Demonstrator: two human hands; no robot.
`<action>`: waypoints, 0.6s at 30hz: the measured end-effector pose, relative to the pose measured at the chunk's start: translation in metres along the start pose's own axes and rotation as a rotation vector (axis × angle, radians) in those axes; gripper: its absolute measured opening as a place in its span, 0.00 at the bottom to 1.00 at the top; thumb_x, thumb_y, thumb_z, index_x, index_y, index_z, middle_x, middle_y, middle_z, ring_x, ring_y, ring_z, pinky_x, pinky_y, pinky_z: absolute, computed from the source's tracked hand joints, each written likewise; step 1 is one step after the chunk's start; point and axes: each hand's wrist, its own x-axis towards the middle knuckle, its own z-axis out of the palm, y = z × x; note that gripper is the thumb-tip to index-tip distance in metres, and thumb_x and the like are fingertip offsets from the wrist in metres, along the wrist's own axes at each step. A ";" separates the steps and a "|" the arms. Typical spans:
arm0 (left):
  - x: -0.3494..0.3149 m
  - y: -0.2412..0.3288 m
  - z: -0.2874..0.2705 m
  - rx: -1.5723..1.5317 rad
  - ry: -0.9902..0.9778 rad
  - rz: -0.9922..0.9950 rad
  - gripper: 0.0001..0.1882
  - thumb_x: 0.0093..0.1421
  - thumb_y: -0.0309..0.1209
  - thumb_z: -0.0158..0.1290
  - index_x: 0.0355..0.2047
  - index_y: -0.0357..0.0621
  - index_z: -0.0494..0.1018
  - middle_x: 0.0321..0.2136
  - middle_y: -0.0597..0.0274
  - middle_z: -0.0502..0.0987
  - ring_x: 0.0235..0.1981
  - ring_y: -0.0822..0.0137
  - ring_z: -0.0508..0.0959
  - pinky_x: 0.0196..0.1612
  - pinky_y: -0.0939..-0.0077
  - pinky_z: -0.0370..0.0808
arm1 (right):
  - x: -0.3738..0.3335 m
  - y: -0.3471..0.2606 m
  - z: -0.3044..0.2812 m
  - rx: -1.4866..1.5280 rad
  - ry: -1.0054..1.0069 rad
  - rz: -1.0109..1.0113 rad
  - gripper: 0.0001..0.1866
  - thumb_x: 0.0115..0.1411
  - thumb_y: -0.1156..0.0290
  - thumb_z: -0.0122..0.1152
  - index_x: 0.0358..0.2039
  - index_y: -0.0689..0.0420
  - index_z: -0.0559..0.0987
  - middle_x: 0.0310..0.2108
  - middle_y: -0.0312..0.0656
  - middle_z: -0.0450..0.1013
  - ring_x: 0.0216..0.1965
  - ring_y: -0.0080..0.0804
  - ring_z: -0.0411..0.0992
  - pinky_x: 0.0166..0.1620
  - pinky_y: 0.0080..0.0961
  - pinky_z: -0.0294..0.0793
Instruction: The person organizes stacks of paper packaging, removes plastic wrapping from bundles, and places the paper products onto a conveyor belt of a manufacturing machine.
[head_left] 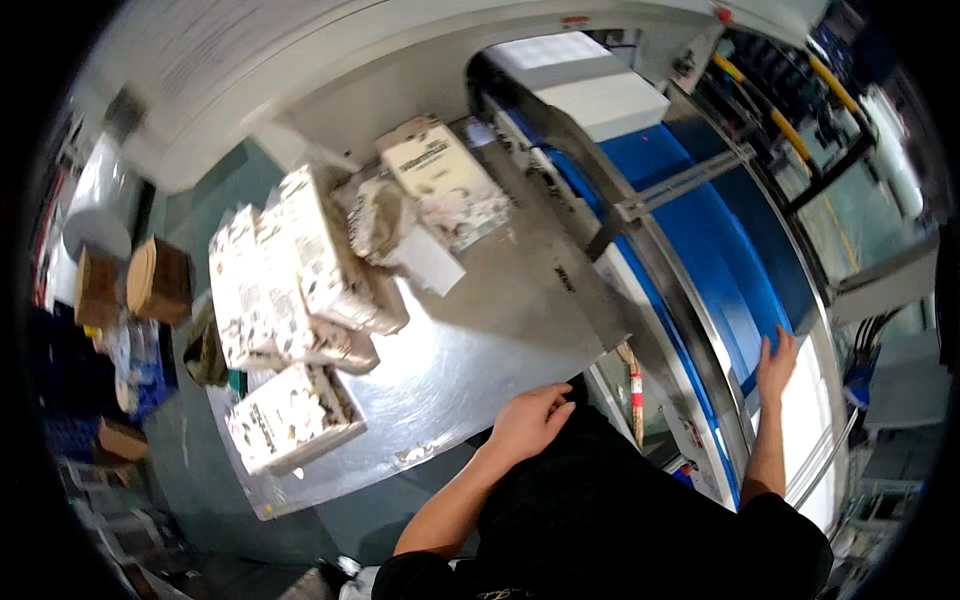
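My left hand [532, 424] is in front of my black clothing, near the right end of the metal table [480, 370]. Its fingers are loosely bent, and no object shows in them. My right hand [776, 370] is at the near part of the blue conveyor belt [725, 262], fingers apart and nothing visible in them. Several floral-patterned, wrapped packs [340, 265] are piled on the left of the table. One such pack [295, 418] lies by the front left edge. Another pack [445, 182] lies flat at the back, beside crumpled wrapping [380, 220] and a white sheet [430, 262].
A white cover [590, 85] spans the belt's far end, and a metal bar [685, 182] crosses it. A metal side rail [650, 270] separates belt and table. Brown cardboard pieces [158, 280] and a large clear film roll [100, 205] are beyond the table's left side.
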 end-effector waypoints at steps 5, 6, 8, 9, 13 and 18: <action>-0.067 -0.027 -0.021 -0.093 0.085 -0.157 0.20 0.65 0.38 0.54 0.53 0.40 0.73 0.41 0.48 0.81 0.41 0.53 0.82 0.45 0.63 0.77 | 0.003 -0.322 0.011 0.693 -0.292 -0.371 0.18 0.59 0.76 0.59 0.51 0.53 0.78 0.37 0.43 0.76 0.40 0.36 0.76 0.45 0.32 0.76; -0.076 -0.030 -0.023 -0.096 0.107 -0.155 0.20 0.65 0.39 0.54 0.53 0.39 0.73 0.41 0.48 0.81 0.41 0.53 0.82 0.45 0.63 0.77 | -0.010 -0.356 0.066 0.917 -0.583 -0.331 0.19 0.62 0.73 0.58 0.54 0.51 0.77 0.41 0.43 0.77 0.42 0.35 0.76 0.46 0.31 0.76; -0.104 -0.040 -0.033 -0.077 0.202 -0.151 0.20 0.65 0.38 0.54 0.53 0.39 0.73 0.41 0.48 0.81 0.41 0.54 0.82 0.45 0.64 0.77 | -0.048 -0.495 0.043 0.998 -0.708 -0.746 0.24 0.64 0.62 0.60 0.60 0.50 0.72 0.41 0.43 0.76 0.37 0.30 0.76 0.45 0.26 0.75; -0.115 -0.047 -0.034 -0.052 0.279 -0.158 0.20 0.65 0.37 0.55 0.52 0.38 0.73 0.40 0.48 0.81 0.41 0.54 0.82 0.44 0.64 0.77 | -0.067 -0.552 0.029 1.003 -0.795 -0.799 0.27 0.64 0.59 0.59 0.62 0.49 0.69 0.41 0.44 0.77 0.39 0.34 0.77 0.44 0.30 0.76; -0.152 -0.057 -0.034 -0.206 0.446 -0.266 0.18 0.63 0.36 0.56 0.51 0.41 0.74 0.37 0.51 0.81 0.40 0.52 0.81 0.44 0.63 0.76 | -0.093 -0.672 0.014 0.763 -0.679 -0.992 0.24 0.64 0.58 0.56 0.58 0.50 0.67 0.40 0.53 0.78 0.39 0.52 0.78 0.41 0.45 0.76; -0.171 -0.058 -0.024 -0.235 0.594 -0.339 0.18 0.64 0.35 0.56 0.51 0.39 0.75 0.36 0.51 0.81 0.37 0.59 0.81 0.42 0.68 0.76 | -0.109 -0.689 0.064 0.675 -0.542 -0.912 0.16 0.64 0.56 0.55 0.45 0.52 0.70 0.30 0.51 0.79 0.33 0.53 0.78 0.35 0.50 0.75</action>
